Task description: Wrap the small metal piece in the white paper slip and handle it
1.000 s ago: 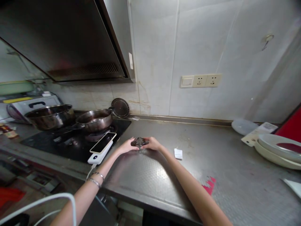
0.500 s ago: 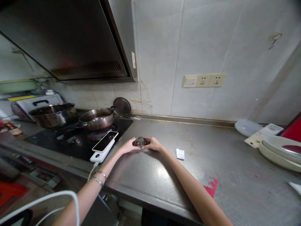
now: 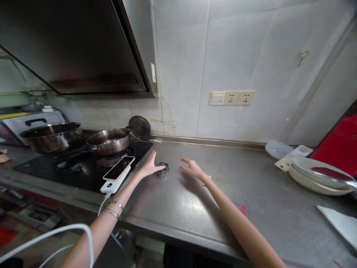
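A small round, shiny dark object (image 3: 162,168), perhaps glass or coiled metal, rests on the steel counter (image 3: 173,208). Just left of it is my left hand (image 3: 150,166), open, with its thumb at the object's near edge; whether they touch I cannot tell. My right hand (image 3: 192,168) hovers to the right of the object, apart from it, holding nothing and with its fingers spread. Mostly hidden behind my right wrist is a small white piece of paper (image 3: 206,181).
A phone (image 3: 119,168) lies on a white power bank (image 3: 114,185) at the stove's edge. Two steel pans (image 3: 110,143) stand on the stove (image 3: 69,167), and a round dark disc (image 3: 140,127) leans on the wall. Pale dishes (image 3: 320,182) sit at the right.
Both hands have let go of the small round object. My right hand has moved off to the right, and my left fingers have spread. The view has turned slightly right.
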The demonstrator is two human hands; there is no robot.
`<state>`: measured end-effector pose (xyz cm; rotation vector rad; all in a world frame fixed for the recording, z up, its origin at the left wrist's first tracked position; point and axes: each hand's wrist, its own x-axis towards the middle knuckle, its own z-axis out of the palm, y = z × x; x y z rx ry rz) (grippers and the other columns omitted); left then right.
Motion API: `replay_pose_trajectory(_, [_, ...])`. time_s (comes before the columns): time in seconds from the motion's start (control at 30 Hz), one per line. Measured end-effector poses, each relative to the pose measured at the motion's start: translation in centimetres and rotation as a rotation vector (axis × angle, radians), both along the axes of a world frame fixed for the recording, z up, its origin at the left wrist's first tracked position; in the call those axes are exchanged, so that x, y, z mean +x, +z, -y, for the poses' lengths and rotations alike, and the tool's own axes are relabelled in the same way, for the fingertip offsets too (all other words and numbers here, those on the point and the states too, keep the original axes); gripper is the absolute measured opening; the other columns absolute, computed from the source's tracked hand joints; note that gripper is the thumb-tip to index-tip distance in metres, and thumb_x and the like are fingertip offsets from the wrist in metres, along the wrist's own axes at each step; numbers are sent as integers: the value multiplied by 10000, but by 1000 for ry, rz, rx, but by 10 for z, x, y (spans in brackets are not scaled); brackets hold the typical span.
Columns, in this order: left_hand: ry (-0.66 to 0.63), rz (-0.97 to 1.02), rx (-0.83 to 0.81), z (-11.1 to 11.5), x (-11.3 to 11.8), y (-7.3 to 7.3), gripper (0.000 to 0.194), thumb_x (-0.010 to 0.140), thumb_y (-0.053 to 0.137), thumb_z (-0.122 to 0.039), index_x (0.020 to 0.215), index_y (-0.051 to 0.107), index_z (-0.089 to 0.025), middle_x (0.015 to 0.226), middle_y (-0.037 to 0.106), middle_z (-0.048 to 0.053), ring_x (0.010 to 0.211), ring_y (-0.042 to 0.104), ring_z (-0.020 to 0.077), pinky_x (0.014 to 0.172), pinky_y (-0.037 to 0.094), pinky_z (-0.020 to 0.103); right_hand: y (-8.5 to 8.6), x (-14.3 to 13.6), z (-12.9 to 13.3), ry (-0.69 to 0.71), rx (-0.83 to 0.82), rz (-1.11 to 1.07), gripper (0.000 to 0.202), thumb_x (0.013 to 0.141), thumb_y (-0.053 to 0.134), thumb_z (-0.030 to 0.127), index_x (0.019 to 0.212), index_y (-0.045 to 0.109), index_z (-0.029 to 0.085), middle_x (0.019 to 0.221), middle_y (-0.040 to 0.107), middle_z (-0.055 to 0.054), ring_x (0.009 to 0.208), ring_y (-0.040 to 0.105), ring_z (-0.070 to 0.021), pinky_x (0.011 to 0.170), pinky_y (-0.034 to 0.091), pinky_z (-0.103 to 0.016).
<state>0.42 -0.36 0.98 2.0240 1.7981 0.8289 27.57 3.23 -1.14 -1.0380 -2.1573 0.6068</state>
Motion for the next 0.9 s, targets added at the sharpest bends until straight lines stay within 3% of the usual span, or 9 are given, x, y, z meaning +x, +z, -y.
replay_pose_trajectory(0.07, [13,8,161,-4,17,6,865,743,599,-486,1427,222,-115,1530,166,168,1414,166,254,1151,180,373,0,32,-3,-108,56,20,461,836,549,298,1276,536,158,1252,600,-100,1186,544,-222,1026,407,-361])
replay_pose_trajectory(0.17, [-61,-13,269,-9,51,6,658,806,534,-410,1370,351,-125,1506,256,156,1386,264,239,1135,238,372,-4,80,-5,-261,92,68,420,847,507,250,1247,558,132,1237,609,-115,1180,549,-223,1025,405,-347])
replay_pose_trajectory(0.27, [-136,-69,244,-12,88,-8,481,840,483,-336,1273,486,-127,1490,300,145,1382,275,236,1129,253,370,-16,121,-1,-354,92,119,399,857,460,215,1223,569,101,1243,593,-162,1191,537,-259,1027,393,-392])
replay_pose_trajectory(0.37, [-198,-151,129,-15,121,-29,453,859,440,-279,1260,506,-79,1491,280,178,1395,234,257,1138,227,366,-31,147,6,-390,101,179,378,866,429,189,1200,579,95,1252,581,-182,1227,502,-263,1035,375,-380])
replay_pose_trajectory(0.53, [-199,-200,42,-20,155,-53,447,884,399,-270,1290,481,-100,1498,266,161,1405,192,277,1136,208,433,-47,161,12,-369,125,258,321,880,414,171,1135,602,119,1255,583,-162,1259,467,-236,1049,354,-361])
replay_pose_trajectory(0.9, [-207,-280,27,-29,160,-59,460,906,358,-303,1291,493,-90,1447,371,173,1385,256,278,1130,213,410,-48,161,6,-352,166,318,318,883,400,155,1081,642,94,1233,589,-191,1250,475,-245,1055,349,-359])
